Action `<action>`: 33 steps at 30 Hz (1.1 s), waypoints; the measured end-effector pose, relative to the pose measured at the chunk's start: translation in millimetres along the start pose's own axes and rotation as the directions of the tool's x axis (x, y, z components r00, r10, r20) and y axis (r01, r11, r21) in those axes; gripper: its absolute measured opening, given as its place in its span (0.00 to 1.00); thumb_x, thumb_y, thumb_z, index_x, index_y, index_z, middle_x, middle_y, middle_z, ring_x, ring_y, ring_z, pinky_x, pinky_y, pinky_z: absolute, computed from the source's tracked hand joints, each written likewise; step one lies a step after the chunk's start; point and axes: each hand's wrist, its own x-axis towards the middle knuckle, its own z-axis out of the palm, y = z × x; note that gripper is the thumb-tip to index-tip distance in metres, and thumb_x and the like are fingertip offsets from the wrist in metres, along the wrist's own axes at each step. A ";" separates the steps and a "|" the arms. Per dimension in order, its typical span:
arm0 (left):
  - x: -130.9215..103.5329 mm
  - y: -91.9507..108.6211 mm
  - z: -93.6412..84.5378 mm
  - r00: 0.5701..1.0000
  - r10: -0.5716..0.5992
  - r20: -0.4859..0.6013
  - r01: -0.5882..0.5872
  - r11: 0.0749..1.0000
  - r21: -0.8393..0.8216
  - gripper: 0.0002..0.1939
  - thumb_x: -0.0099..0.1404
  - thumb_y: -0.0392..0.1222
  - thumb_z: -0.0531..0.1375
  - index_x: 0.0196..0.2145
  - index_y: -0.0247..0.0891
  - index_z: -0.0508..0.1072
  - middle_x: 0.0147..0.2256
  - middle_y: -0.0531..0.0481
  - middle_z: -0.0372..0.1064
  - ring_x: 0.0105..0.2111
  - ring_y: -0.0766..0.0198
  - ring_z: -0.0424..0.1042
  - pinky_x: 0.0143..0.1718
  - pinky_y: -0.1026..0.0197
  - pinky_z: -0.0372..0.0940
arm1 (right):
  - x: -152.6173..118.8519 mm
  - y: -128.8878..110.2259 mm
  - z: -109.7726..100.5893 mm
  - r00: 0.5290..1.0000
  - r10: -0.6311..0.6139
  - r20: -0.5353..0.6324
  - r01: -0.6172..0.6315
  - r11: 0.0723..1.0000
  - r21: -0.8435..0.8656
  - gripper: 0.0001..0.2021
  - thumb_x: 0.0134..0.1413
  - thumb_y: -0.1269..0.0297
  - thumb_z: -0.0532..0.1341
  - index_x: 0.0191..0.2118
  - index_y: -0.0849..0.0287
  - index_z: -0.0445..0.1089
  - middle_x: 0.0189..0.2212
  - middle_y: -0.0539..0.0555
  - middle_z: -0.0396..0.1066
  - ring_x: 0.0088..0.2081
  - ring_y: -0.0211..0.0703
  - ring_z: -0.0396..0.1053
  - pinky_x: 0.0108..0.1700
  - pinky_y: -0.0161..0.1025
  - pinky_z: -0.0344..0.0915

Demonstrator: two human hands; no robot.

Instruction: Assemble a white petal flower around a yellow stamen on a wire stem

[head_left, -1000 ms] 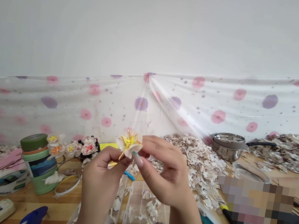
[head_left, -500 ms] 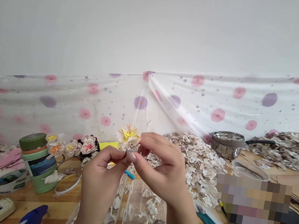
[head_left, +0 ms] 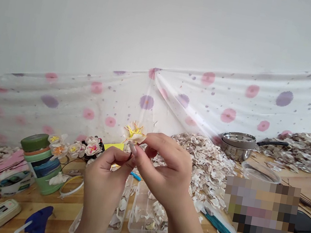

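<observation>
A steel saucepan (head_left: pixel 237 145) sits at the table's (head_left: pixel 65 219) far right; a blue glue gun (head_left: pixel 37 224) lies at the near-left edge.

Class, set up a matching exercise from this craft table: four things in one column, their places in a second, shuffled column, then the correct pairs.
Things:
1. paper flower
2. metal pan
3. green jar
4. blue glue gun

Places:
A. far right, beside the petal heaps
B. bottom left, near edge
C. pinched between both hands
D. left, beside finished flowers

Pairs: 1-C, 2-A, 3-D, 4-B
</observation>
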 end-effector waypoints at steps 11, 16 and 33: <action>-2.0 4.7 -4.2 0.970 0.226 -0.089 -0.214 0.969 0.125 0.09 0.56 0.41 0.67 0.21 0.42 0.73 0.22 0.58 0.68 0.26 0.65 0.68 0.30 0.63 0.62 | 0.0 -4.0 -5.1 0.989 -0.149 -0.005 0.149 0.986 0.069 0.05 0.57 0.75 0.62 0.34 0.59 0.73 0.29 0.56 0.79 0.30 0.37 0.76 0.33 0.34 0.76; -6.7 11.3 -6.4 0.860 0.478 -0.177 -0.414 0.858 0.305 0.08 0.60 0.35 0.64 0.25 0.44 0.73 0.25 0.58 0.71 0.28 0.64 0.72 0.33 0.62 0.66 | -0.6 -5.7 -2.0 0.989 -0.143 -0.029 0.145 0.986 0.085 0.06 0.55 0.75 0.63 0.37 0.58 0.74 0.29 0.55 0.79 0.29 0.38 0.74 0.30 0.34 0.76; 8.6 15.3 -25.3 0.757 0.575 0.310 -0.614 0.788 0.038 0.12 0.62 0.32 0.60 0.32 0.47 0.82 0.28 0.51 0.79 0.26 0.62 0.76 0.30 0.64 0.70 | 6.9 5.4 -20.9 0.959 -0.261 0.111 0.231 0.945 0.232 0.09 0.53 0.77 0.63 0.40 0.62 0.77 0.31 0.58 0.81 0.35 0.40 0.79 0.37 0.35 0.78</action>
